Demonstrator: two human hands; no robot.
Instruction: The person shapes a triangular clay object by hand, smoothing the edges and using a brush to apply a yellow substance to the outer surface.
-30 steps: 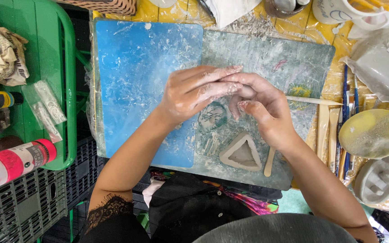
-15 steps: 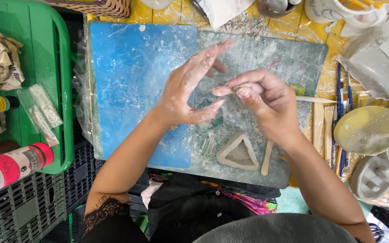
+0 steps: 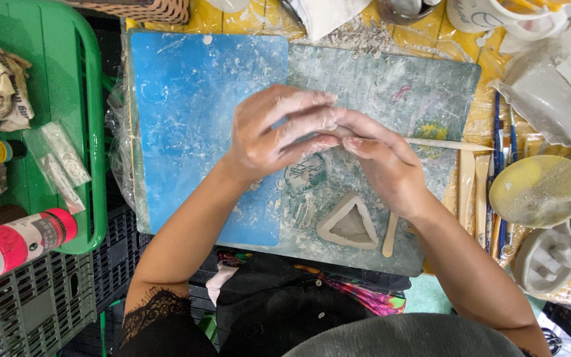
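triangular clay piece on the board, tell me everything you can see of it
The triangular clay piece is a pale grey, hollow triangle with rounded corners: a raised wall around a sunken middle. It looks like soft, unfired clay, matte and slightly rough. It lies flat on the clay-smeared board, below the left hand and right hand, which do not touch it. A wooden stick lies just beside its right corner.
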